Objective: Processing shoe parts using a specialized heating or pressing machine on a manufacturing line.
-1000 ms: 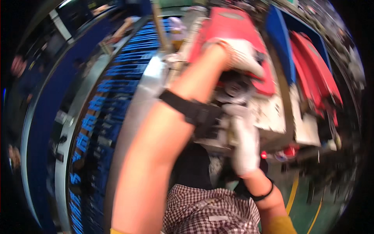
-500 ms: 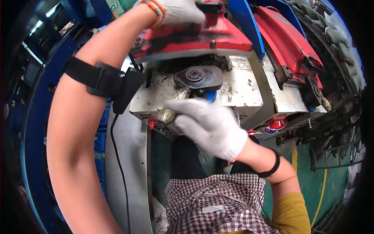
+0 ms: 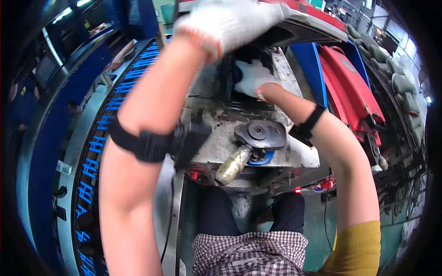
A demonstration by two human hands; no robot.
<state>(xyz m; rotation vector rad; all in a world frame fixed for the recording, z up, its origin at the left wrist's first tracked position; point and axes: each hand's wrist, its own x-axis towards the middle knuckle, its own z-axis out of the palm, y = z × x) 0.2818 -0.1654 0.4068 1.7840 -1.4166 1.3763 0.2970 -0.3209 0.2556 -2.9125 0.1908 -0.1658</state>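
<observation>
My left hand (image 3: 232, 25), in a white knitted glove, is at the top of the view on the raised red machine lid (image 3: 317, 16). It appears to grip the lid's edge, though blur and the glove hide some fingers. Beneath the lid, my gloved right hand (image 3: 257, 79) reaches into a dark recess of the machine, its fingers apart and nothing visible in them. The dark block (image 3: 232, 85) beside that hand is partly in shadow. Nearer to me, a black clamp head (image 3: 259, 133) sits on the worn white machine top, with a tape-wrapped lever handle (image 3: 234, 164) slanting toward me.
A second machine with a red cover (image 3: 347, 83) and blue side guards (image 3: 313, 69) stands at right. Grey-green curved pieces (image 3: 401, 83) hang in a row beyond it. To the left runs a rack with blue pegs (image 3: 94, 145). A black cable (image 3: 169, 225) hangs by my left arm.
The red lid has swung up and away with my left hand on it. My right hand has left the area by the lever handle and moved forward into the recess beneath the lid.
</observation>
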